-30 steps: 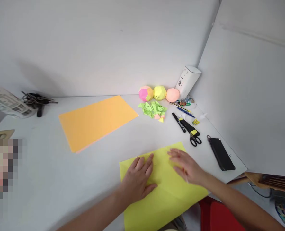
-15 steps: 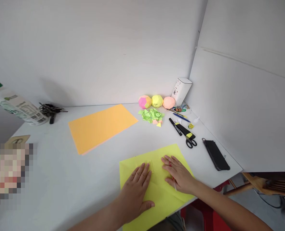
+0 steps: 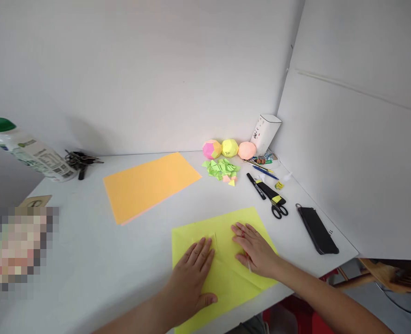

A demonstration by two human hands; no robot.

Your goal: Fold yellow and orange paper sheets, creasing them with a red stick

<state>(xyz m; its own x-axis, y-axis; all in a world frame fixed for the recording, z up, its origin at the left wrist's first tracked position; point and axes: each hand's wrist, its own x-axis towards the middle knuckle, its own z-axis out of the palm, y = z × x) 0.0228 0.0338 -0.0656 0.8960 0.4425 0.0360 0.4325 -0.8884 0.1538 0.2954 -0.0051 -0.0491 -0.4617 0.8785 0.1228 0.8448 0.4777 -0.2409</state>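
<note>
A yellow sheet of paper point(image 3: 233, 292) lies on the white table near its front edge, with crease lines and a small rectangular outline visible near its middle. My left hand point(image 3: 193, 278) rests flat on the sheet's left part, fingers stretched out and thumb apart. On the right part, my right hand point(image 3: 256, 250) touches the paper with its fingers bent. A slim pen-like stick point(image 3: 248, 262), red and clear, is tucked in that hand; its tip is hidden, so I cannot tell exactly what it is.
Orange sheets point(image 3: 153, 185) lie toward the back. Green paper triangles point(image 3: 222, 169) are heaped before paper balls point(image 3: 229, 148). Scissors point(image 3: 278, 211), a black marker point(image 3: 256, 186) and a phone point(image 3: 317, 230) lie at right. A bottle point(image 3: 38, 155) and keys point(image 3: 80, 160) stand at left.
The camera view has shifted slightly. Against the table, the yellow sheet and both hands have slid a little to the left. Both hands keep nearly the same pose.
</note>
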